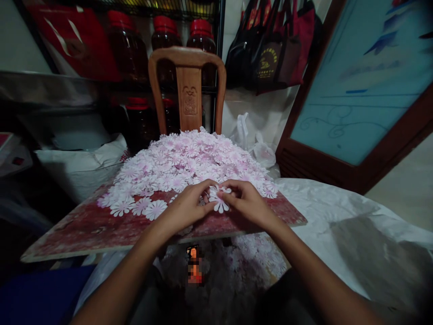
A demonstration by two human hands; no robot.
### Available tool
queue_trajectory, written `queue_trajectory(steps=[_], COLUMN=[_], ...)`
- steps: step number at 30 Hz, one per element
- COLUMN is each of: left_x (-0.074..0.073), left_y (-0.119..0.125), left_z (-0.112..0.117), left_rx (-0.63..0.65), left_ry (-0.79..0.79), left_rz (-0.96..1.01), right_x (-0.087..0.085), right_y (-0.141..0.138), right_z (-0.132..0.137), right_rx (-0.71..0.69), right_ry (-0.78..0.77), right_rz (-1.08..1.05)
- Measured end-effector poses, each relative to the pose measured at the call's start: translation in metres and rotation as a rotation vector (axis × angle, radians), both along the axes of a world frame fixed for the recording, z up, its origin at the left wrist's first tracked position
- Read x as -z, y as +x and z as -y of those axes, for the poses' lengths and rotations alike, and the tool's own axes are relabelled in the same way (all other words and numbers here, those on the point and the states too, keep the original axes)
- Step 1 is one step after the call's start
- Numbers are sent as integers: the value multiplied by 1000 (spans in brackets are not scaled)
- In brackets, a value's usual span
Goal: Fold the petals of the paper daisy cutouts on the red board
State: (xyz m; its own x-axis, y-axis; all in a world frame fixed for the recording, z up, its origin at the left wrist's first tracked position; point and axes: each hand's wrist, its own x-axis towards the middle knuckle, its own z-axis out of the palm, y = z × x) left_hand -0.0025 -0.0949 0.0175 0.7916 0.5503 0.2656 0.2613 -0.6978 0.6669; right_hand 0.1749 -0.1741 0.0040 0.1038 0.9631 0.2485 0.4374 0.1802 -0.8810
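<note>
Left hand (182, 210) and right hand (248, 203) sit close, fingers curled and nearly closed, pinching a pale pink flower cutout (219, 198) between them, just off the front of the heap of cutouts (189, 162) on a red-stained wooden board (67, 230), keeping it clear of the loose pieces.

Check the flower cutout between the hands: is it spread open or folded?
Spread open: the flower cutout shows separate petals fanning out between the left hand and right hand.
</note>
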Motion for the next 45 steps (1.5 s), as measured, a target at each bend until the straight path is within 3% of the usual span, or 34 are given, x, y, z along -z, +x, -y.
queue_trajectory(steps=[10, 14, 19, 21, 26, 31, 36, 38, 42, 45], left_x=[-6, -9, -14, -14, -10, -9, -8, -8, -9, -12], left_y=[-1, -1, -4, -6, -6, -3, -2, -2, 0, 2], left_z=[-3, 1, -2, -5, -7, -3, -3, -3, 1, 5], left_rx=[-102, -202, -336, -355, -299, -286, -277, -257, -202, -127], left_ry=[20, 67, 20, -8, -53, -141, -123, -106, -65, -84], left_rz=[180, 250, 406, 446, 513, 520, 494, 478, 410, 344], right_x=[-12, -13, -9, -9, -14, -19, -27, -25, -16, -14], right_y=[-6, -3, 0, -1, -6, -10, -9, -8, -6, -9], right_z=[7, 6, 8, 12, 25, 35, 45, 46, 39, 32], right_rx=[-11, 53, 94, 42, -255, -372, -599, -473, 10, 41], right_ry=[-77, -41, -84, -141, -275, -311, -450, -468, -304, -122], right_rz=[-347, -302, -128, -69, 0, 74, 226, 295, 356, 172])
